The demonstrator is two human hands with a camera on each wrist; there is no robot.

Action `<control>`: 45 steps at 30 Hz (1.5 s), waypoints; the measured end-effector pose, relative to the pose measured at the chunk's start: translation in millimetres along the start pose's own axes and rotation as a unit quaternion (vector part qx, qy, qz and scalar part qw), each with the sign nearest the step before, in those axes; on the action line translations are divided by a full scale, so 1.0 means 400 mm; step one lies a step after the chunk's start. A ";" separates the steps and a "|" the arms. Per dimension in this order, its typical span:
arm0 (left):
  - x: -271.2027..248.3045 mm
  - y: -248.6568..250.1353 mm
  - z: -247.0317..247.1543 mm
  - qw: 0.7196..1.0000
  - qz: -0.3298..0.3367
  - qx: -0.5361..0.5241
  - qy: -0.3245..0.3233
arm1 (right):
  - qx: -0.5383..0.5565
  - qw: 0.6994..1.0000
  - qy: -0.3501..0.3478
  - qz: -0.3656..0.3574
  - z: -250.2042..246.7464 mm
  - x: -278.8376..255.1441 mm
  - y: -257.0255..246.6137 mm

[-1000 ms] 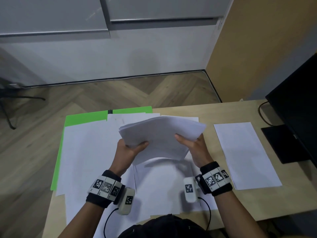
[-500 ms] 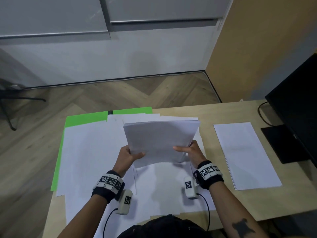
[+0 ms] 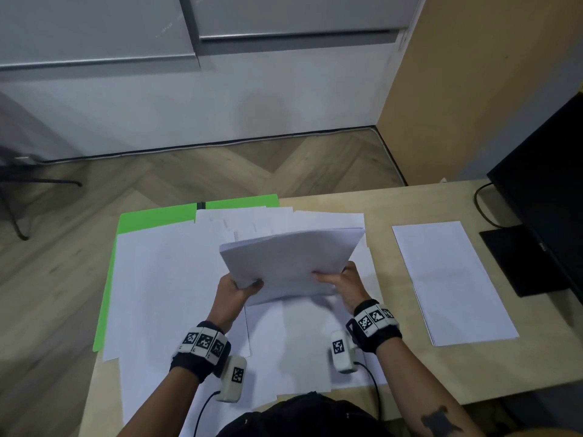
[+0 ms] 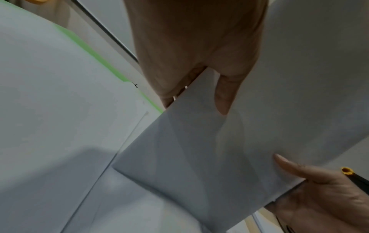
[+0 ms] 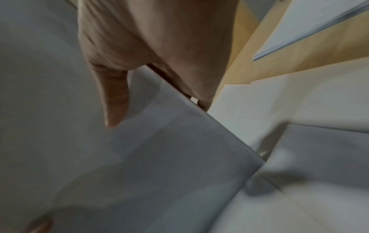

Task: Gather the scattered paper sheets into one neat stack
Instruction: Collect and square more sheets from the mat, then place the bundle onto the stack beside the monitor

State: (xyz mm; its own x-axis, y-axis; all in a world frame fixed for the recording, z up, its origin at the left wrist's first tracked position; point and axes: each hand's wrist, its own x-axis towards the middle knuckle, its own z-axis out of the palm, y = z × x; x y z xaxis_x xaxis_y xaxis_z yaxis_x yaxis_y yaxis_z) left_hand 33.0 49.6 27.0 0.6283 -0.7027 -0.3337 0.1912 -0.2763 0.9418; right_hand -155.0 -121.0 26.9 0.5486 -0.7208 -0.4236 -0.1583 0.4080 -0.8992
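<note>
I hold a bundle of white sheets (image 3: 293,263) above the desk, tilted up with its far edge higher. My left hand (image 3: 239,290) grips its near left edge, thumb on top and fingers underneath. My right hand (image 3: 342,280) grips the near right edge the same way. In the left wrist view the bundle (image 4: 229,141) is pinched by the left thumb, with the right thumb at lower right. The right wrist view shows the right thumb pressed on the bundle (image 5: 139,157). More loose white sheets (image 3: 164,288) lie spread on the desk beneath and to the left.
A separate neat pile of white paper (image 3: 451,282) lies to the right on the wooden desk (image 3: 397,203). A green folder (image 3: 148,217) lies under the loose sheets at the left. A black monitor (image 3: 549,197) and its base stand at the far right.
The bundle has tipped from nearly flat to more upright and shifted slightly right. Both hands stayed on its near edge and moved a little away from me.
</note>
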 end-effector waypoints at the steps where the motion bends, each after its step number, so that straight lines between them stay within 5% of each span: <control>1: 0.000 -0.006 -0.002 1.000 0.000 0.013 -0.002 | -0.005 1.000 0.006 0.000 0.000 -0.003 0.003; 9: -0.020 -0.004 -0.064 0.992 0.100 0.079 0.016 | -0.050 0.998 0.033 -0.022 -0.061 -0.005 0.018; 25: -0.022 0.023 -0.036 0.983 0.126 0.102 0.080 | -0.063 0.994 0.057 -0.068 -0.110 -0.002 -0.005; 33: 0.021 0.078 0.172 0.992 0.072 0.086 0.061 | -0.041 0.993 0.092 -0.066 -0.291 0.001 -0.072; 45: 0.075 -0.014 0.604 0.987 -0.033 0.157 -0.014 | -0.185 0.970 0.148 0.056 -0.738 0.052 -0.062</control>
State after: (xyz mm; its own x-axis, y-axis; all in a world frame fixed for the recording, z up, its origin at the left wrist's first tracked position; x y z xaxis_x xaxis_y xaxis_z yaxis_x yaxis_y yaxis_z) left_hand -131.2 -128.4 2.2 0.6004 -0.6935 -0.3983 -0.0155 -0.5081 0.8612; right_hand -381.7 -311.6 8.2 0.2593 -0.8356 -0.4844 -0.5164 0.3039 -0.8006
